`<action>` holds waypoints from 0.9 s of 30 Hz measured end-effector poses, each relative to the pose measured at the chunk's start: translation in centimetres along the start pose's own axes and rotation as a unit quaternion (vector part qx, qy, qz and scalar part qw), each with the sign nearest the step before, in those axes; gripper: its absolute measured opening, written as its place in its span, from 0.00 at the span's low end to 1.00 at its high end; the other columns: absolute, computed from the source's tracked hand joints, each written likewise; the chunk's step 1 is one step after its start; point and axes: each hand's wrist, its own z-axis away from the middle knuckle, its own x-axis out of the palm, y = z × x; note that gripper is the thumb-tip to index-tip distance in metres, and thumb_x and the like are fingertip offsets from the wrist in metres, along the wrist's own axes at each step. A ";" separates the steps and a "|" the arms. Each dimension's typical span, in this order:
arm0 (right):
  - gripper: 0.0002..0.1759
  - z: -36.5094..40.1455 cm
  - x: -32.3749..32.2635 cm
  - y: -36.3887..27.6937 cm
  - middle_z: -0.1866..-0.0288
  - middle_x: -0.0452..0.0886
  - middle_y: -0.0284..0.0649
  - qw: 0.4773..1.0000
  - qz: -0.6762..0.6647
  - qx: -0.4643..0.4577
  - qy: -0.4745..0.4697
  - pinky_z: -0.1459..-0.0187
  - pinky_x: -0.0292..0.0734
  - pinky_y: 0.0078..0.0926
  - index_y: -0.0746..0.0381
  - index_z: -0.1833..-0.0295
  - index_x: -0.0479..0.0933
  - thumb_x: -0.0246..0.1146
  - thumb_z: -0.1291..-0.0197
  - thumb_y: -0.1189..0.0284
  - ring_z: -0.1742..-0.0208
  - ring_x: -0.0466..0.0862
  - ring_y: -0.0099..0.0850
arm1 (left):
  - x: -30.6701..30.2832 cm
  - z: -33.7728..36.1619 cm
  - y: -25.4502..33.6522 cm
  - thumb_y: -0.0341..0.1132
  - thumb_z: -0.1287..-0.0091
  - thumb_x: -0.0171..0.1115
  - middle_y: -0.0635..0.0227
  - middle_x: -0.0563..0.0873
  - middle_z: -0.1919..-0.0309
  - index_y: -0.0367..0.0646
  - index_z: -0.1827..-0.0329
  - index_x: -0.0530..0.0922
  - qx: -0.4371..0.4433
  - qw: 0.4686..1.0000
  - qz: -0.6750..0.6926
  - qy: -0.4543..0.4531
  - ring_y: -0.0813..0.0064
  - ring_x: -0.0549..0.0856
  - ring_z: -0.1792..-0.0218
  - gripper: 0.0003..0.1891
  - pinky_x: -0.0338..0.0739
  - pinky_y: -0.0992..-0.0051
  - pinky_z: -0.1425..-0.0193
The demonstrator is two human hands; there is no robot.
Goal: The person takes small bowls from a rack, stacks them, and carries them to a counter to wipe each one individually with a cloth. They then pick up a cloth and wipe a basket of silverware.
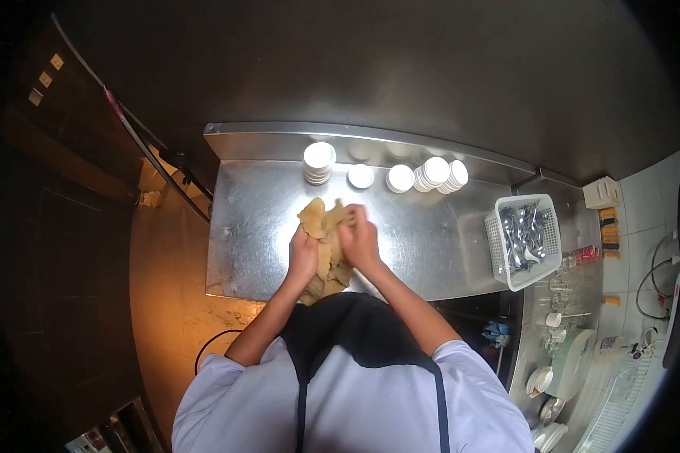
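Note:
A crumpled tan cloth point(326, 257) hangs between my two hands at the near edge of the steel counter point(257, 226). My left hand point(304, 255) is closed around its left side. On the other side, my right hand point(360, 240) grips the upper right part, with the fingers bent and slightly blurred. The cloth's lower folds reach down to my black apron point(363, 321). Beyond my hands, near the back of the counter, stand a tall stack of white dishes point(319, 160) and a white dish point(361, 176).
More white dishes point(400, 179) and leaning stacks point(434, 172) stand further right along the counter's raised back edge point(279, 140). A white plastic basket point(496, 240) of metal cutlery point(525, 234) sits at the right end. Glasses point(559, 285) and white plates point(539, 380) occupy the right-hand surface.

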 end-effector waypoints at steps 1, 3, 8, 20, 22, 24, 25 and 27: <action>0.17 -0.7 -0.2 0.6 0.52 0.87 0.48 0.991 -0.120 0.046 0.040 0.53 0.84 0.37 0.66 0.40 0.73 0.64 0.29 0.71 0.57 0.89 0.44 | 0.2 0.0 -0.2 0.26 0.22 0.46 0.65 0.86 0.44 0.33 0.35 0.77 0.031 0.999 0.007 0.013 0.75 0.84 0.46 0.18 0.79 0.73 0.38; 0.19 -1.2 -1.0 0.7 0.51 0.87 0.44 0.931 -0.325 0.164 0.028 0.47 0.82 0.38 0.65 0.34 0.73 0.60 0.24 0.67 0.52 0.88 0.38 | 0.2 -0.1 0.1 0.22 0.27 0.46 0.66 0.87 0.47 0.33 0.38 0.79 -0.002 0.999 0.036 0.012 0.75 0.85 0.49 0.18 0.80 0.72 0.42; 0.24 0.7 -0.3 -2.4 0.45 0.86 0.48 0.984 -0.127 0.079 -0.100 0.36 0.77 0.40 0.66 0.32 0.73 0.59 0.24 0.61 0.42 0.85 0.42 | 0.9 -0.7 3.2 0.24 0.28 0.51 0.50 0.92 0.58 0.37 0.43 0.82 0.090 0.950 -0.295 0.044 0.50 0.91 0.55 0.15 0.83 0.58 0.50; 0.19 -8.3 -2.2 9.5 0.65 0.85 0.42 0.844 -0.384 0.374 -0.002 0.65 0.84 0.33 0.66 0.45 0.79 0.63 0.25 0.59 0.67 0.86 0.33 | -1.9 -2.4 1.4 0.43 0.15 0.47 0.49 0.86 0.53 0.39 0.36 0.79 0.089 0.940 -0.309 0.113 0.46 0.86 0.48 0.20 0.79 0.58 0.41; 0.21 -9.3 -2.5 9.5 0.60 0.85 0.45 0.811 -0.441 0.384 0.008 0.61 0.86 0.36 0.66 0.42 0.78 0.62 0.24 0.59 0.63 0.88 0.36 | -3.1 -2.1 1.4 0.44 0.15 0.46 0.49 0.86 0.47 0.39 0.34 0.79 0.084 0.926 -0.349 0.117 0.50 0.86 0.45 0.21 0.78 0.60 0.40; 0.22 -9.5 -2.8 9.4 0.54 0.87 0.48 0.788 -0.478 0.388 0.006 0.56 0.88 0.38 0.68 0.39 0.78 0.62 0.24 0.59 0.58 0.89 0.38 | -4.5 -1.9 1.9 0.47 0.14 0.46 0.49 0.84 0.40 0.37 0.31 0.76 -0.008 0.967 -0.244 0.070 0.51 0.85 0.41 0.24 0.77 0.58 0.36; 0.22 -9.1 -2.9 9.9 0.53 0.87 0.49 0.789 -0.481 0.381 -0.005 0.54 0.88 0.39 0.69 0.38 0.77 0.60 0.22 0.60 0.57 0.89 0.39 | -5.1 -1.8 2.3 0.48 0.14 0.46 0.49 0.84 0.37 0.35 0.29 0.75 -0.053 0.980 -0.188 0.045 0.51 0.85 0.39 0.26 0.77 0.57 0.34; 0.23 -7.6 -3.2 10.7 0.53 0.87 0.49 0.802 -0.465 0.374 -0.021 0.52 0.87 0.39 0.69 0.38 0.76 0.60 0.23 0.60 0.57 0.90 0.39 | -6.9 -1.1 3.2 0.51 0.15 0.46 0.51 0.80 0.31 0.38 0.25 0.71 -0.112 0.991 0.071 0.034 0.53 0.82 0.35 0.28 0.74 0.54 0.28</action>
